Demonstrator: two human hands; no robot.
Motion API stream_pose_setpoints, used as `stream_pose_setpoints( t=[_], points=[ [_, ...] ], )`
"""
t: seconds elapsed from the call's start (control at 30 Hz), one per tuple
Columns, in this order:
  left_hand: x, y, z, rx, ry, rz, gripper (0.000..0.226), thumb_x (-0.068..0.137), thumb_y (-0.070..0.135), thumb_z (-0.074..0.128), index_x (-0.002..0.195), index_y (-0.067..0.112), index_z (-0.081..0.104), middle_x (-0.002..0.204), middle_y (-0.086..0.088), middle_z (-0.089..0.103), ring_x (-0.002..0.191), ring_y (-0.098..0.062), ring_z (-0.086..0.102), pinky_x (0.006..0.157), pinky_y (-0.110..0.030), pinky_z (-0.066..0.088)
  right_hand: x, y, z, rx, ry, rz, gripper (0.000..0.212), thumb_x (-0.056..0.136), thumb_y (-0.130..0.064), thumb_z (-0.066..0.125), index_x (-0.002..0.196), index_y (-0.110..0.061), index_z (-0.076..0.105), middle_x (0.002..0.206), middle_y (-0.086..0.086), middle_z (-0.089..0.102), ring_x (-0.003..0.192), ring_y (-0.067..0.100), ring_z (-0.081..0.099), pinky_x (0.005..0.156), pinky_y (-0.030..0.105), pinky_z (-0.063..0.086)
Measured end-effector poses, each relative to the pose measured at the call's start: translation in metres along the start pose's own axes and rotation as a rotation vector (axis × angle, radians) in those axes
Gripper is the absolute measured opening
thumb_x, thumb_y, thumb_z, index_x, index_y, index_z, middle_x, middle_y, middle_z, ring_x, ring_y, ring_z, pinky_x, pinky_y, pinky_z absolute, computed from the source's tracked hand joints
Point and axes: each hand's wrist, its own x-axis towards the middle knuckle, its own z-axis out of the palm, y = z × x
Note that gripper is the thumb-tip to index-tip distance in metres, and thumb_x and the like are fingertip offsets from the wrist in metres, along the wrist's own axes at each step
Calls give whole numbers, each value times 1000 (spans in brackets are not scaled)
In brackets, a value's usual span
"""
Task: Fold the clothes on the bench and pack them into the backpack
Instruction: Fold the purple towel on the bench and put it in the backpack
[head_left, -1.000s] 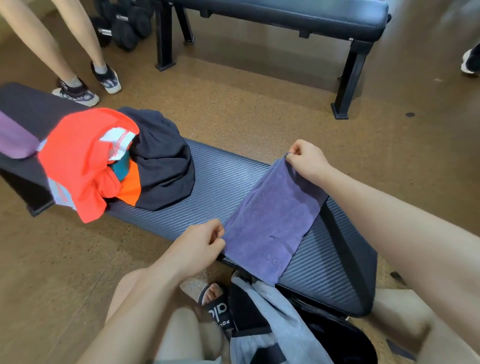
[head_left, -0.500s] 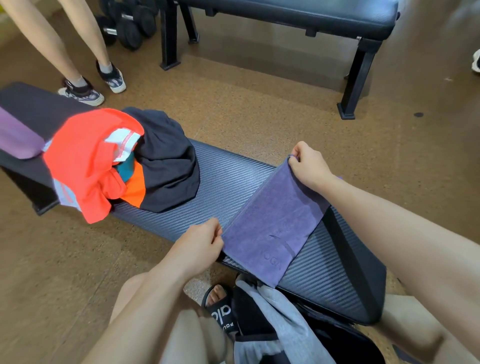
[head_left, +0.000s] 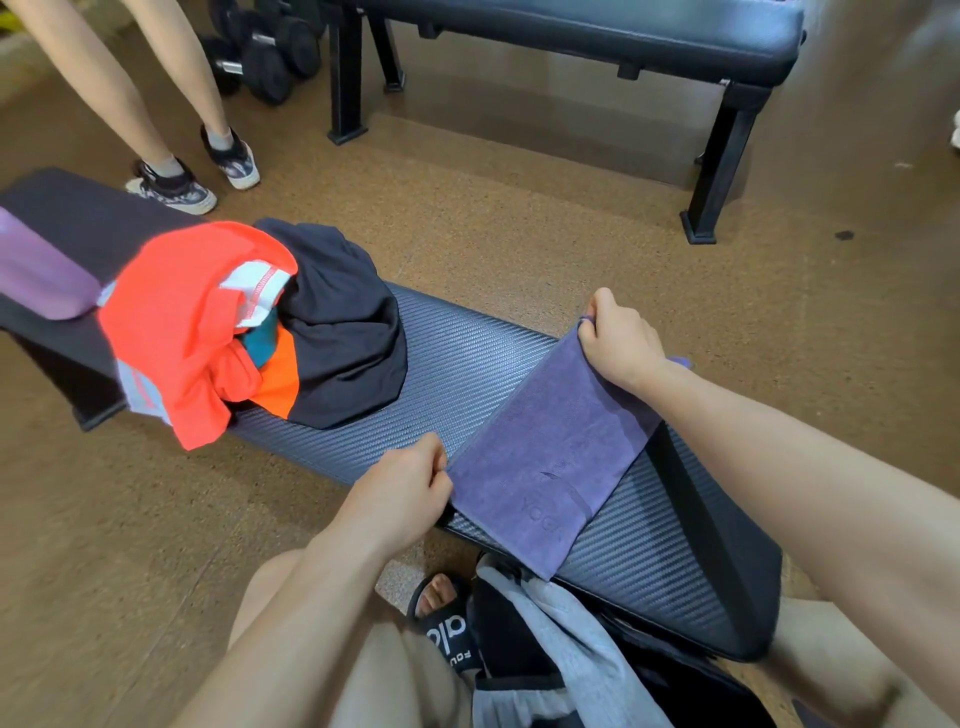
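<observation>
Gripping the purple towel (head_left: 556, 457) at two corners, we had it stretched across the near end of the bench (head_left: 467, 374). Our left hand (head_left: 400, 493) was closed in a pinch on the towel's near-left corner, at the bench's front edge. Our right hand (head_left: 621, 345) was closed on the far corner, at the bench's back edge, with our forearm crossing over the towel's right side. Between the two hands the towel lay flat on the ribbed pad, and its free near corner hung just over the front edge.

Well to the left of our left hand, a heap of clothes sat on the bench: an orange-red garment (head_left: 176, 332) draped over the front, with a black garment (head_left: 337, 332) bunched just behind and beside it. Beyond that heap lay a purple pad (head_left: 41, 280).

Below our right forearm, down by our legs, the black backpack (head_left: 691, 696) stood on the floor against the bench, with a grey garment (head_left: 571, 644) spilling over its edge. Whether the bag held anything more, we could not tell.
</observation>
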Motion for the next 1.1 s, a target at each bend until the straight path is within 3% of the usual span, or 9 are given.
stream_pose_setpoints(
  t=[0.13, 0.2, 0.33, 0.47, 0.57, 0.67, 0.87, 1.0, 1.1],
  points=[
    [0, 1, 2, 72, 38, 12, 12, 96, 24, 49, 87, 25, 40, 80, 1, 58, 75, -22, 56, 67, -44, 49, 1, 2, 1, -26, 33, -6, 20, 102, -26, 41, 114, -11, 44, 108, 16, 60, 93, 39, 58, 79, 45, 47],
    [-1, 5, 5, 132, 86, 37, 10, 98, 27, 46, 90, 23, 43, 89, 2, 53, 83, -24, 55, 72, -43, 50, -4, 0, -1, -130, 165, -79, 24, 100, -24, 45, 119, -9, 49, 115, 16, 56, 101, 37, 55, 86, 46, 43],
    [-2, 15, 10, 167, 152, 67, 21, 101, 40, 46, 100, 19, 48, 100, 1, 47, 91, -23, 55, 74, -39, 46, -61, -19, -8, -133, 376, -323, 16, 88, -17, 52, 101, -8, 57, 98, 12, 55, 89, 35, 52, 79, 44, 40],
    [2, 18, 16, 205, 131, 87, 18, 99, 34, 50, 98, 16, 47, 102, -2, 48, 96, -27, 56, 76, -39, 45, -171, -30, 4, -38, 172, -532, 19, 83, -31, 57, 91, -13, 59, 88, 4, 52, 81, 28, 49, 71, 44, 41],
    [1, 20, 17, 203, 145, 83, 17, 98, 31, 51, 98, 14, 46, 102, -5, 51, 99, -31, 55, 79, -42, 46, -222, -24, 24, -179, -4, -556, 47, 78, -47, 56, 112, -14, 59, 107, 4, 54, 100, 28, 52, 89, 43, 44],
    [-4, 22, 19, 227, 174, 78, 16, 96, 28, 51, 98, 14, 43, 99, -7, 54, 96, -34, 56, 73, -43, 45, -235, -17, 37, -305, -37, -560, 71, 77, -53, 57, 134, -11, 52, 132, 12, 52, 125, 34, 47, 107, 49, 39],
    [-9, 31, 13, 189, 81, -13, 16, 97, 27, 53, 95, 12, 48, 96, -7, 59, 96, -33, 57, 73, -39, 41, -239, -20, 34, -372, -11, -574, 56, 84, -44, 60, 128, -10, 55, 129, 13, 55, 123, 34, 51, 103, 49, 43],
    [-14, 31, 4, -144, 8, -99, 13, 88, 15, 62, 86, 8, 51, 90, -14, 67, 83, -28, 67, 71, -38, 57, -245, -16, 34, -417, 15, -623, 45, 89, -32, 53, 126, -7, 55, 124, 16, 58, 116, 36, 54, 101, 52, 42],
    [-26, 37, -1, -362, -9, -148, 21, 88, 6, 65, 90, 12, 45, 85, -14, 59, 71, -22, 62, 53, -19, 53, -250, -10, 23, -428, 38, -657, 29, 88, -28, 46, 109, -10, 57, 102, 9, 61, 96, 32, 58, 97, 49, 43]
  ],
)
